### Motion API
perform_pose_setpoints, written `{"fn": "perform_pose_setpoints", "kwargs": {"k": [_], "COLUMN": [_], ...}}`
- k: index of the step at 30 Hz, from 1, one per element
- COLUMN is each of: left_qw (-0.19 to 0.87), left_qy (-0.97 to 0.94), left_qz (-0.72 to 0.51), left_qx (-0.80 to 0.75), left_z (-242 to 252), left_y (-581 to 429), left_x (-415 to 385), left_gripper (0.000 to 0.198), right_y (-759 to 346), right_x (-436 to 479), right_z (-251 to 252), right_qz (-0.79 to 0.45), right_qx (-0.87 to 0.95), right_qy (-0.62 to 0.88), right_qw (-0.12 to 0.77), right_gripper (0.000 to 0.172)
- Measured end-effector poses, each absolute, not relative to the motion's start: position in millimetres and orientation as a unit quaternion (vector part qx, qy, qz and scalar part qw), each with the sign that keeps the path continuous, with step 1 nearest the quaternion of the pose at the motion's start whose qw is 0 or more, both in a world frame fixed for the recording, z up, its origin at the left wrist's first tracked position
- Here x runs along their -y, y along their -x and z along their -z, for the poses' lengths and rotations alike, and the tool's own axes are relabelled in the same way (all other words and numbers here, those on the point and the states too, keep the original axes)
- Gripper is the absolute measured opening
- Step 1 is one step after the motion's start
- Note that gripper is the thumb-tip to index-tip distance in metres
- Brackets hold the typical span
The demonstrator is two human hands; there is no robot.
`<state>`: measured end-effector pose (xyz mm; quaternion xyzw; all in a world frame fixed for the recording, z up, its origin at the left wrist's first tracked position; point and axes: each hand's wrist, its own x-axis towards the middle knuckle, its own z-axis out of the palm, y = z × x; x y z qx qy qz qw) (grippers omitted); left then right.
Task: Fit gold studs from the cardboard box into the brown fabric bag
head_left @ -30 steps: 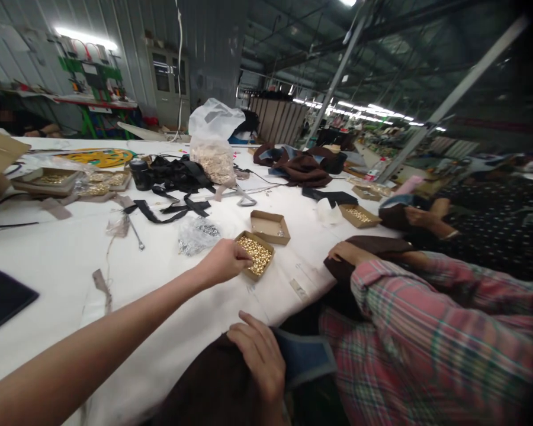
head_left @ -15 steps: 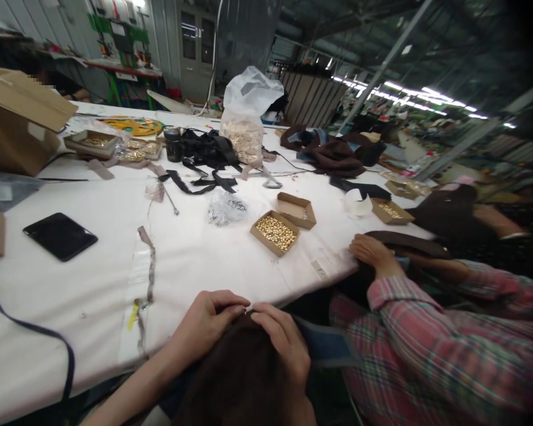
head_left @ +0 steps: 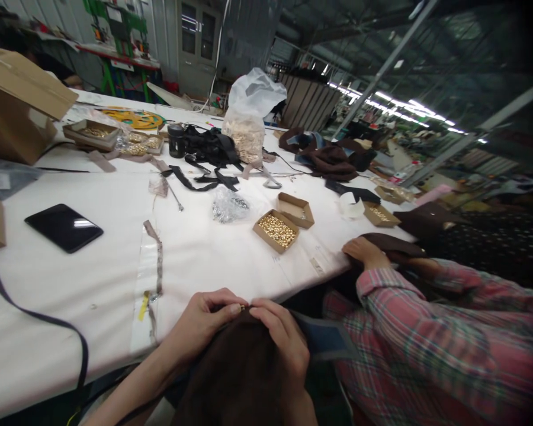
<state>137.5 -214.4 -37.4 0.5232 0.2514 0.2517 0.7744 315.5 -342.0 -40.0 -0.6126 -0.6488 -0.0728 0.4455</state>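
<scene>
Dark brown cloth (head_left: 235,373) drapes over my lap at the table's front edge. My left hand (head_left: 204,316) pinches a tiny gold-coloured metal piece (head_left: 243,307) between thumb and forefinger, at the cloth's upper edge. My right hand (head_left: 282,337) is closed on that same edge, its fingertips almost meeting those of the left. A strip of blue fabric (head_left: 328,338) sticks out to the right of my right hand. Beyond the hands, an open cardboard box (head_left: 266,241) holds many small gold metal pieces. The exact shape of the pinched piece is too small to tell.
A co-worker in a plaid sleeve (head_left: 400,307) handles brown cloth close on my right. On the white table (head_left: 213,260) lie a black tablet (head_left: 64,228), a clear bag of metal parts (head_left: 230,207), black straps (head_left: 204,180), and another box of gold pieces (head_left: 381,215).
My hands stay almost in place at the cloth's edge; the gold piece shows more clearly at the left fingertips. The view has shifted slightly.
</scene>
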Motion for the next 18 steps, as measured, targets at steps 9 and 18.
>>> {"fn": "perform_pose_setpoints", "kwargs": {"k": [9,18], "left_qw": [0.744,0.694], "left_qy": [-0.56,-0.605], "left_qz": [-0.277,-0.318], "left_qx": [-0.234,-0.227], "left_z": [32,31], "left_y": [-121,-108], "left_x": [211,209], "left_gripper": [0.039,0.044], "right_y": [-306,-301], "right_x": [335,334], "right_z": [37,36], "right_qz": [0.075,0.054], "right_qx": [0.651,0.651], "right_qy": [0.62,0.64], "right_qw": [0.43,0.404], "right_gripper": [0.025,0.032]}}
